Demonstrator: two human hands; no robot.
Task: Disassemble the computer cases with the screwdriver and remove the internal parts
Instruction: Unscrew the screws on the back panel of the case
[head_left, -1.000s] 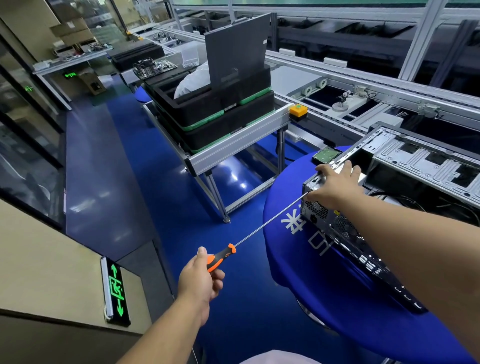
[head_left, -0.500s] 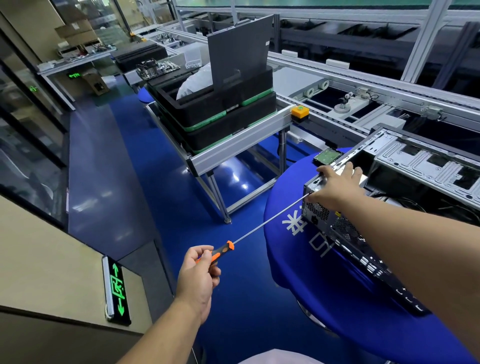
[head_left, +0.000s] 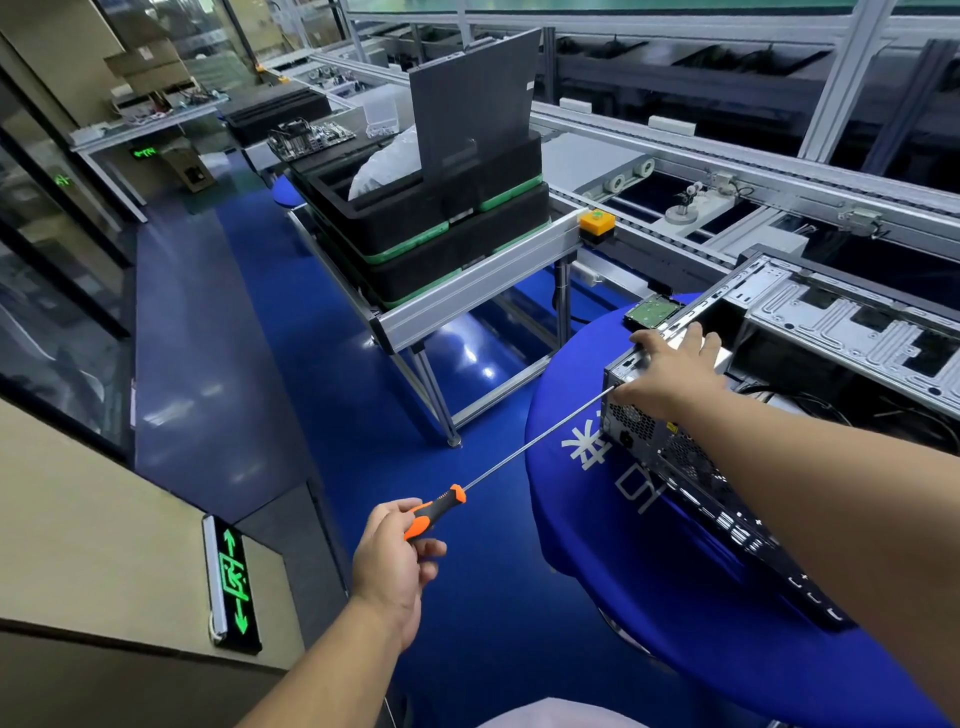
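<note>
Head view. Computer case (head_left: 737, 467), side open, lying on blue-covered table (head_left: 597, 519). Right hand (head_left: 670, 376) spread flat over case's near top corner. Left hand (head_left: 395, 561) gripping orange-black handle of long screwdriver (head_left: 519, 454), tip meeting case corner beneath right hand. Hard drive (head_left: 652, 312) on table beyond case.

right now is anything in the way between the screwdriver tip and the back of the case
Nothing visible blocks it. The screwdriver, held by the left hand, runs its shaft clear over the floor to the case rear corner. The right hand rests on that corner and hides the tip.
</note>
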